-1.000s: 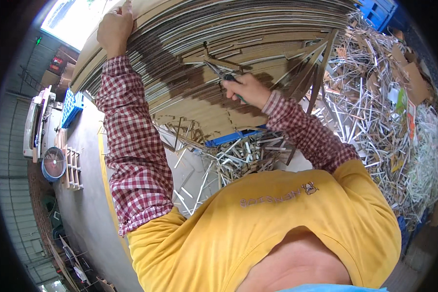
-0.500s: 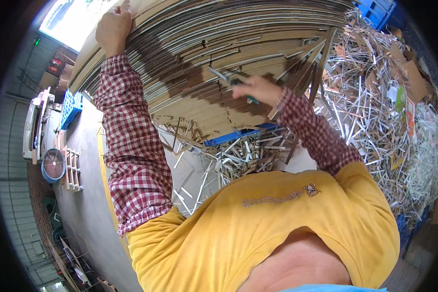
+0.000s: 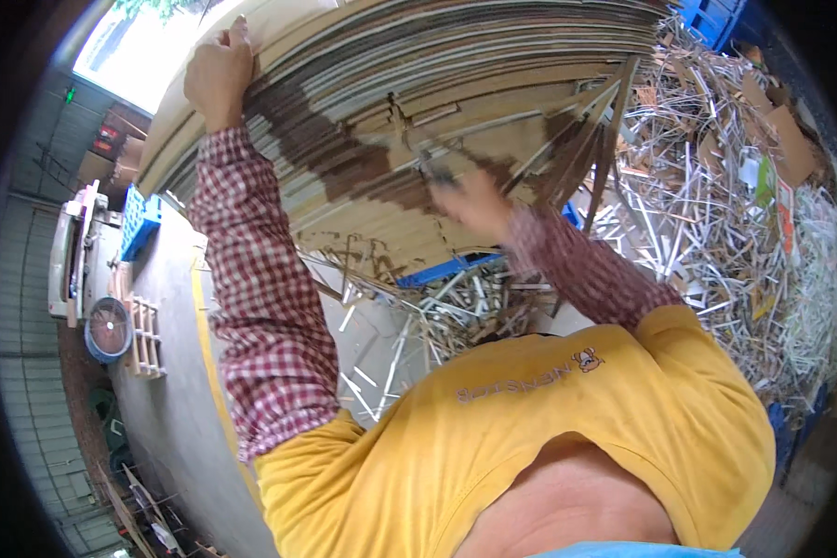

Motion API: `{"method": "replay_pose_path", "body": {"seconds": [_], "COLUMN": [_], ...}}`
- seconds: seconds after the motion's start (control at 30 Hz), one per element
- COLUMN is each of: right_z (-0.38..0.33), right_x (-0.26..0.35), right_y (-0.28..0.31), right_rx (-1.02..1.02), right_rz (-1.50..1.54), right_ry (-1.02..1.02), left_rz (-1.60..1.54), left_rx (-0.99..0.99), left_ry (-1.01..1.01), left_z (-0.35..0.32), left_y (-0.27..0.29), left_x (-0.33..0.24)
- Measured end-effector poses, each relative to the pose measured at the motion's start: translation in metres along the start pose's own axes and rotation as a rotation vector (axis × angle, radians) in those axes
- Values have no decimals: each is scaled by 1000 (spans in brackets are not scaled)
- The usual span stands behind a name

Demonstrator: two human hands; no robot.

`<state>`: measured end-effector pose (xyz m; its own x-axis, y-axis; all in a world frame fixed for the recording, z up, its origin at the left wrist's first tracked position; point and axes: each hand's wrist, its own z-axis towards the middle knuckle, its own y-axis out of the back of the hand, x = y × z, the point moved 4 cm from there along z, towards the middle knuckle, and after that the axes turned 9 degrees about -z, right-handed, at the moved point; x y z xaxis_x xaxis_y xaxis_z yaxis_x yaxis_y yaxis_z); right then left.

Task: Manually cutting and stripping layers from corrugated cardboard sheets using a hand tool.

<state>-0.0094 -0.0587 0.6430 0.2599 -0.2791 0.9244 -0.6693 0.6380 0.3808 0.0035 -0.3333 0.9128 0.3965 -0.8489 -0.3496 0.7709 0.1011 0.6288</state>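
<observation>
A thick stack of cardboard sheets, its ragged layered edges toward me, fills the upper middle. My left hand grips the stack's upper left edge, fingers closed against it and thumb tip up. In front of the lower layers is my right hand, wrapped around a hand tool with a metal end and dark handle. Motion smears this tool, so its exact kind and whether it touches the cardboard cannot be told. Partly detached cardboard strips hang fanned out at the stack's right end.
A large heap of cut strips and scraps lies to the right, with a blue crate behind. More strips lie below the stack, near blue plastic. At left stand a round fan, a wooden pallet and another blue crate.
My right hand and its tool have moved left and slightly down across the layered edges. My left hand stays at the same edge. The view has shifted a little.
</observation>
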Motion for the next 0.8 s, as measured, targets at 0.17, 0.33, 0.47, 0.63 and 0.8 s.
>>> {"method": "replay_pose_path", "body": {"seconds": [0.17, 0.33, 0.47, 0.63, 0.8], "right_z": [-98, -27, 24, 50, 28], "right_x": [-42, -33, -11, -5, -5], "right_y": [-30, 29, 36, 29, 9], "right_rx": [919, 491, 249, 172, 29], "right_rz": [-323, -126, -132, 47, 103], "right_ry": [-40, 106, 81, 35, 104], "left_rz": [4, -20, -7, -63, -55], "left_rx": [-30, -29, -27, -55, -47], "left_ry": [-8, -43, -60, -43, -42], "left_z": [0, 1, 0, -6, -4], "left_y": [-1, -1, 1, 5, 4], "left_x": [1, 2, 1, -4, -3]}}
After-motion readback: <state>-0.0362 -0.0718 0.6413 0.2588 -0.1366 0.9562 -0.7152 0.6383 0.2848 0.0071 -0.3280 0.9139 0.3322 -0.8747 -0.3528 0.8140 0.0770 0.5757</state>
